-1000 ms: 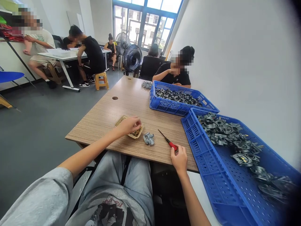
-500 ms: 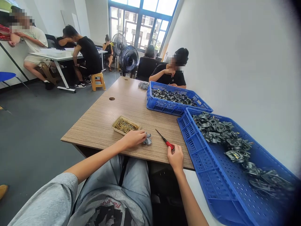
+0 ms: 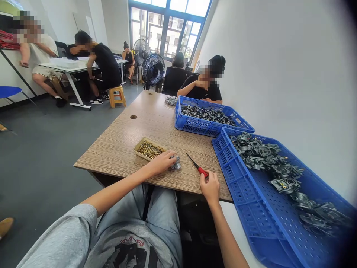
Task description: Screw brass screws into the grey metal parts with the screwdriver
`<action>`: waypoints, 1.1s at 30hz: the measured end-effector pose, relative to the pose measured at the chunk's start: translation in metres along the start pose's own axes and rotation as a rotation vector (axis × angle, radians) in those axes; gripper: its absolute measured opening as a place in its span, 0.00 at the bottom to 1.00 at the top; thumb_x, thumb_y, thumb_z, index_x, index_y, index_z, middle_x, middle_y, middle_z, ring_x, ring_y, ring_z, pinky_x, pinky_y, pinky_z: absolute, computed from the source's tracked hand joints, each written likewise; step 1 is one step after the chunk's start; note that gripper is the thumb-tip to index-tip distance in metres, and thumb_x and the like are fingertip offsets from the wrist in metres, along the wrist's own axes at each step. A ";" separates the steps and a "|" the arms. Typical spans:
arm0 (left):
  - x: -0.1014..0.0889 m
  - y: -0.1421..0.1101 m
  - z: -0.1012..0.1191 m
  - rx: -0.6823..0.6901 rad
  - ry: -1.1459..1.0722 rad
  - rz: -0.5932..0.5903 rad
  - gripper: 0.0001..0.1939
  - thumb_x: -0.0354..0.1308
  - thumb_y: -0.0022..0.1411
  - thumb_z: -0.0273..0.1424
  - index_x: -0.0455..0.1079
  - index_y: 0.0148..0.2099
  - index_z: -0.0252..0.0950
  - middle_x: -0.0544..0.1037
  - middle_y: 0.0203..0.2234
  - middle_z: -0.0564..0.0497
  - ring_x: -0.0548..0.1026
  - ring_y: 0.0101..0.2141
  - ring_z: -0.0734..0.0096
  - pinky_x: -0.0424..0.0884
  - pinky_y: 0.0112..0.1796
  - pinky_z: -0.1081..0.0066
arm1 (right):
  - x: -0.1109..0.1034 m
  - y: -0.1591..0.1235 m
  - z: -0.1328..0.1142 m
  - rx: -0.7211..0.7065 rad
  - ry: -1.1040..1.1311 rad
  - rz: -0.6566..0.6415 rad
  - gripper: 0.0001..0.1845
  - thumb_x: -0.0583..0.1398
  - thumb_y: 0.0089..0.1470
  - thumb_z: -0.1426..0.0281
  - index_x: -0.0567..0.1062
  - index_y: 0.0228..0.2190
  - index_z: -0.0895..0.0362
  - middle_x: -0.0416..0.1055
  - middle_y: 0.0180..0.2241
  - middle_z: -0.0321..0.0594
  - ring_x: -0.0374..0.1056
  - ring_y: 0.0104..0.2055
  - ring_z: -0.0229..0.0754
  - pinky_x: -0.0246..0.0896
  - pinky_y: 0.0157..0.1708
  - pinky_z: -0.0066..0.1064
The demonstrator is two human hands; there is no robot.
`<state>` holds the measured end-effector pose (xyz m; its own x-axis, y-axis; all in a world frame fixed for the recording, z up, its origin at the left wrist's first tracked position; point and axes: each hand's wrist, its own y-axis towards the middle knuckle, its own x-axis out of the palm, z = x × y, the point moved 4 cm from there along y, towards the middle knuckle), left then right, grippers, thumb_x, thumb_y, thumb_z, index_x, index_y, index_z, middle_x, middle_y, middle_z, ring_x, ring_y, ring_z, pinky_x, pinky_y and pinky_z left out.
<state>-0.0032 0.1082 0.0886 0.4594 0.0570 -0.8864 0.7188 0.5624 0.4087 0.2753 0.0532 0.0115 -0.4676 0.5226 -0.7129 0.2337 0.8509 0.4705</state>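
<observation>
Left hand (image 3: 165,161) moved from tray (image 3: 141,155) of brass-coloured screws (image 3: 150,149) to half-hidden metal casting (image 3: 176,166) right of tray, finger closure indiscernible; right hand (image 3: 210,187), farther right, fingers round red-handled screwdriver (image 3: 201,171).

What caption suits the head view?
Left hand at a metal part, right hand holding a screwdriver beside a blue crate.

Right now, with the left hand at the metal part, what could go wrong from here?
The screwdriver in the right hand has its tip close to the left hand, so a slip might scratch it. The tray of small brass-coloured pieces sits right by that hand and could get knocked. The metal part, near the table's edge, might get pushed off.
</observation>
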 end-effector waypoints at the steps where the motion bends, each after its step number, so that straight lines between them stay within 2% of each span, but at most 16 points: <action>1: 0.002 0.001 -0.002 -0.009 -0.027 -0.004 0.09 0.52 0.70 0.23 0.71 0.47 0.36 0.69 0.56 0.41 0.68 0.57 0.60 0.67 0.58 0.61 | 0.000 0.000 0.000 -0.002 -0.004 -0.006 0.20 0.51 0.62 0.59 0.75 0.44 0.59 0.69 0.42 0.49 0.66 0.40 0.48 0.61 0.43 0.39; 4: 0.010 0.004 -0.006 -0.062 -0.043 -0.058 0.08 0.53 0.69 0.22 0.71 0.46 0.36 0.72 0.50 0.43 0.71 0.51 0.62 0.70 0.53 0.64 | 0.001 0.001 -0.002 -0.001 -0.026 -0.036 0.21 0.52 0.61 0.58 0.74 0.46 0.58 0.69 0.44 0.49 0.66 0.44 0.51 0.61 0.43 0.39; 6: 0.016 0.006 -0.005 -0.092 0.002 -0.064 0.07 0.52 0.70 0.24 0.71 0.45 0.36 0.73 0.46 0.44 0.72 0.47 0.61 0.70 0.51 0.63 | 0.003 0.002 -0.002 0.013 -0.050 -0.067 0.22 0.53 0.60 0.56 0.74 0.47 0.56 0.68 0.44 0.48 0.66 0.42 0.50 0.60 0.39 0.38; 11: 0.027 0.007 0.016 -0.153 0.108 -0.036 0.07 0.51 0.72 0.27 0.71 0.46 0.36 0.73 0.42 0.43 0.70 0.46 0.57 0.70 0.50 0.58 | 0.006 0.004 0.000 0.052 -0.073 -0.126 0.22 0.52 0.61 0.54 0.75 0.44 0.55 0.68 0.42 0.47 0.65 0.36 0.47 0.57 0.34 0.36; 14: 0.032 0.001 0.030 -0.258 0.034 0.023 0.05 0.54 0.71 0.29 0.70 0.47 0.38 0.73 0.42 0.45 0.70 0.46 0.57 0.71 0.50 0.57 | 0.005 0.007 0.002 0.069 -0.044 -0.119 0.24 0.50 0.61 0.52 0.74 0.41 0.57 0.70 0.41 0.50 0.67 0.38 0.50 0.58 0.36 0.37; 17: 0.037 -0.007 0.039 -0.351 -0.053 0.151 0.05 0.56 0.69 0.29 0.70 0.47 0.39 0.72 0.45 0.46 0.69 0.49 0.58 0.72 0.51 0.56 | -0.001 0.014 0.002 0.076 0.011 -0.107 0.27 0.47 0.62 0.49 0.73 0.38 0.58 0.73 0.37 0.51 0.68 0.38 0.52 0.60 0.37 0.39; 21: 0.046 -0.016 0.041 -0.448 -0.179 0.373 0.06 0.57 0.68 0.27 0.71 0.46 0.40 0.70 0.50 0.44 0.68 0.55 0.57 0.70 0.56 0.52 | -0.024 0.023 -0.006 0.062 0.070 -0.119 0.30 0.47 0.61 0.46 0.74 0.38 0.58 0.75 0.30 0.46 0.69 0.32 0.49 0.61 0.33 0.37; 24: 0.054 -0.020 0.036 -0.512 -0.290 0.459 0.06 0.57 0.68 0.26 0.72 0.46 0.39 0.67 0.54 0.43 0.68 0.58 0.58 0.69 0.59 0.53 | -0.051 0.024 -0.022 0.033 0.090 -0.131 0.30 0.50 0.61 0.47 0.76 0.42 0.58 0.76 0.32 0.46 0.70 0.33 0.48 0.62 0.35 0.36; 26: 0.056 -0.022 0.033 -0.525 -0.353 0.465 0.06 0.57 0.68 0.27 0.73 0.46 0.39 0.66 0.56 0.43 0.68 0.59 0.58 0.68 0.60 0.55 | -0.070 0.020 -0.036 0.004 0.114 -0.160 0.28 0.52 0.61 0.48 0.77 0.45 0.57 0.77 0.34 0.45 0.71 0.34 0.48 0.64 0.34 0.36; 29: 0.058 -0.026 0.032 -0.511 -0.408 0.425 0.07 0.61 0.67 0.30 0.75 0.48 0.39 0.69 0.54 0.43 0.70 0.56 0.58 0.69 0.59 0.56 | -0.095 0.007 -0.060 -0.052 0.144 -0.217 0.25 0.55 0.61 0.51 0.78 0.47 0.56 0.78 0.39 0.47 0.72 0.35 0.48 0.65 0.32 0.35; 33: 0.061 -0.034 0.038 -0.538 -0.403 0.394 0.09 0.61 0.67 0.34 0.75 0.49 0.41 0.72 0.51 0.43 0.70 0.55 0.56 0.68 0.58 0.55 | -0.117 -0.014 -0.084 -0.113 0.112 -0.307 0.23 0.56 0.62 0.53 0.78 0.49 0.54 0.76 0.47 0.49 0.73 0.41 0.50 0.67 0.31 0.34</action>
<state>0.0204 0.0615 0.0291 0.8565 0.0898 -0.5083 0.1585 0.8914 0.4246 0.2553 -0.0245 0.1317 -0.5938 0.2288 -0.7714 -0.0249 0.9530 0.3019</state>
